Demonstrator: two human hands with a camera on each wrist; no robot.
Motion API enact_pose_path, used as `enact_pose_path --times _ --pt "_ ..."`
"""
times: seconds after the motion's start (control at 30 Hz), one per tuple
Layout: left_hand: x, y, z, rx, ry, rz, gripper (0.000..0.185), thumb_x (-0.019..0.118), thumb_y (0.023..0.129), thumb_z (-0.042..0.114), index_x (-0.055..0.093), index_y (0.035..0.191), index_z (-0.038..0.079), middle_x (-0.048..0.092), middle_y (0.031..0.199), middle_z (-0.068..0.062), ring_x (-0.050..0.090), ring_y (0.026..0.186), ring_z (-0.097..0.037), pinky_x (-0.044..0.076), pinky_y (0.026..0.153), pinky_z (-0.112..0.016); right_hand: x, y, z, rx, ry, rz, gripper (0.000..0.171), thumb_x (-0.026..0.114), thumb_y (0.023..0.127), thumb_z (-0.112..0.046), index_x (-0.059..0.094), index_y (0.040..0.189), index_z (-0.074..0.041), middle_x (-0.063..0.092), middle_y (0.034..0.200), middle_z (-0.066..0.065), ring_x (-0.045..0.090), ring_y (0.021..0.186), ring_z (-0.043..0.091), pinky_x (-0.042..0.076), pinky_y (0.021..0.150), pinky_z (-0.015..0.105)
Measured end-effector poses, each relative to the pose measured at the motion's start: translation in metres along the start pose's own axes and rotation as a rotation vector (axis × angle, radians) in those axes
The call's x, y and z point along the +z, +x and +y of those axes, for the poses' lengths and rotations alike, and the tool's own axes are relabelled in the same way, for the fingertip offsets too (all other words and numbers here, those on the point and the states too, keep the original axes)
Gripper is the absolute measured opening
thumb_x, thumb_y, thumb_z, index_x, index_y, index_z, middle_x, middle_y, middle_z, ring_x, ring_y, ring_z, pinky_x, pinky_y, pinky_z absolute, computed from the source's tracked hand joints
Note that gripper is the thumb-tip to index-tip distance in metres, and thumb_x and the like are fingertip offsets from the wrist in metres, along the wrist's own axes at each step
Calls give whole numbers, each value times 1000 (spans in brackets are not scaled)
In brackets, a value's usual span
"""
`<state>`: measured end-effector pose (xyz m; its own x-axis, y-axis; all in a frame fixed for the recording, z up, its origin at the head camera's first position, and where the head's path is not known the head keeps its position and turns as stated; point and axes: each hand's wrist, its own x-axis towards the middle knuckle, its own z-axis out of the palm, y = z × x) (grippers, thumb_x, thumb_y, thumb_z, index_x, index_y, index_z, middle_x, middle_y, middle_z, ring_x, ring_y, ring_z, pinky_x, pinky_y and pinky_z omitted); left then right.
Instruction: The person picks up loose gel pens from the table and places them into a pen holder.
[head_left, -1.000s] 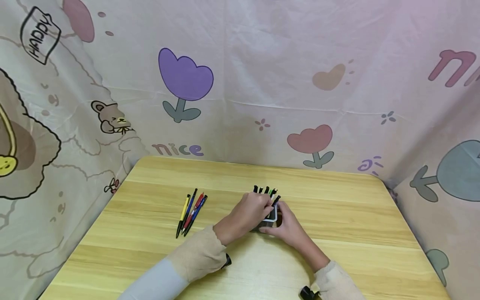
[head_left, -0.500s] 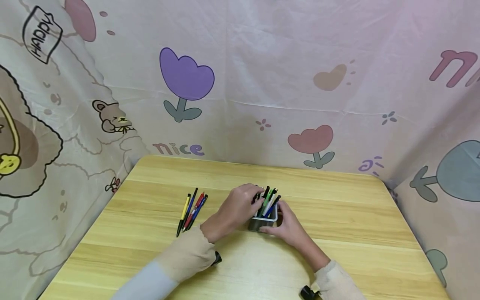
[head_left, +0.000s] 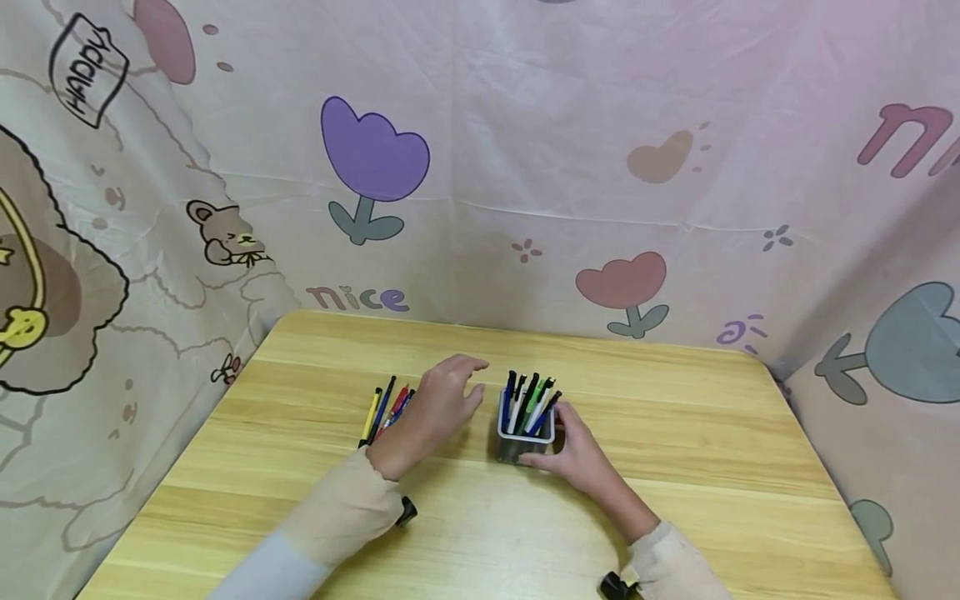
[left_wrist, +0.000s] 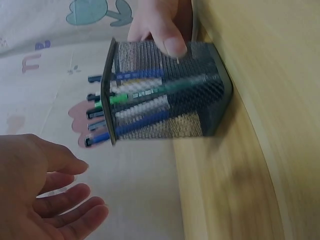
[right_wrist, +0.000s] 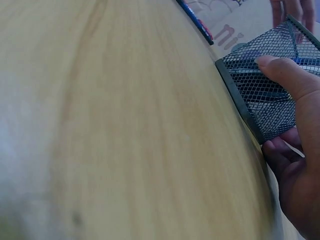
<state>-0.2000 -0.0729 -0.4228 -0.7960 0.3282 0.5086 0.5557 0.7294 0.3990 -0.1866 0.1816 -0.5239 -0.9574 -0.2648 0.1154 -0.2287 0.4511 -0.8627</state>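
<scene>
Mesh pen holder (head_left: 525, 433) — right-hand fingers (head_left: 558, 412) gripping, left hand (head_left: 438, 404) beside

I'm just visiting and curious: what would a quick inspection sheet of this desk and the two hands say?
Surface: wooden table, pale grain, bare near its right edge.
Job's things: mesh pen holder stands upright, filled with pens; loose pens lie in a bunch to its left.
Clutter: nothing seen.
Hands: left hand hovers between the loose pens and the holder, fingers relaxed, holding nothing; right hand grips the holder's side, thumb on the mesh.
Cables: nothing seen; a small black device sits at the left wrist.
Surroundings: cartoon-print cloth with tulips, bears and the word "nice" hangs around the table.
</scene>
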Motion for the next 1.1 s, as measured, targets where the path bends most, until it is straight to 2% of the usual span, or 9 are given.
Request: enact_pose_path --times 0.13,0.23,0.4,0.5,0.63,0.7,0.83,0.93,1.1 --pt "-4 -4 -10 -69 18 -12 33 75 91 2 71 123 1 75 121 -14 73 111 -29 63 92 -38 0 0 0 10 10 1 82 98 69 -37 52 133 -15 64 117 4 62 100 15 57 86 26" --pt "-8 -6 -18 -111 37 -17 34 74 91 2 71 125 1 74 122 -16 74 106 -28 64 86 -38 0 -1 0 16 5 4 82 98 68 -37 53 133 -15 64 116 5 62 98 16 57 85 27" --pt "-13 -12 -32 -163 50 -41 36 73 89 1 70 125 -2 73 123 -19 68 71 -22 62 74 -35 1 -3 1 24 -32 17 81 97 68 -41 54 132 -18 63 116 0 61 101 15 56 90 29" --pt "-17 -16 -42 -205 54 -62 38 72 89 0 69 126 -3 72 125 -21 60 64 -17 61 75 -35 1 -4 2 20 -29 19 80 97 68 -41 54 132 -19 63 117 -1 61 103 14 56 93 30" --pt "-23 -24 -56 -274 52 -113 41 71 90 1 66 131 -4 67 132 -24 49 53 -8 57 65 -29 1 -3 1 17 -13 15 80 97 69 -41 53 133 -20 63 117 -1 61 103 15 56 92 29" --pt "-26 -27 -63 -304 51 -141 42 70 91 1 64 133 -4 65 135 -26 43 48 -7 50 56 -25 2 -2 2 18 -6 11 80 97 69 -40 53 132 -19 62 116 -1 61 102 16 56 90 28" --pt "-31 -34 -76 -344 85 -167 43 72 90 1 64 132 -6 64 135 -28 48 55 -10 47 53 -23 2 -2 2 20 6 2 81 97 69 -39 53 134 -19 62 117 0 61 101 16 57 88 28" --pt "-36 -39 -86 -382 91 -186 45 73 89 1 63 132 -8 62 136 -31 51 58 -13 50 54 -26 2 -2 1 23 21 -2 81 97 69 -39 53 134 -19 63 117 0 62 101 16 57 87 28" --pt "-41 -47 -100 -432 92 -225 49 73 89 1 61 135 -9 60 137 -32 49 52 -13 50 49 -25 3 -1 1 22 57 -12 82 98 69 -35 52 135 -18 63 117 2 64 99 16 60 84 27"
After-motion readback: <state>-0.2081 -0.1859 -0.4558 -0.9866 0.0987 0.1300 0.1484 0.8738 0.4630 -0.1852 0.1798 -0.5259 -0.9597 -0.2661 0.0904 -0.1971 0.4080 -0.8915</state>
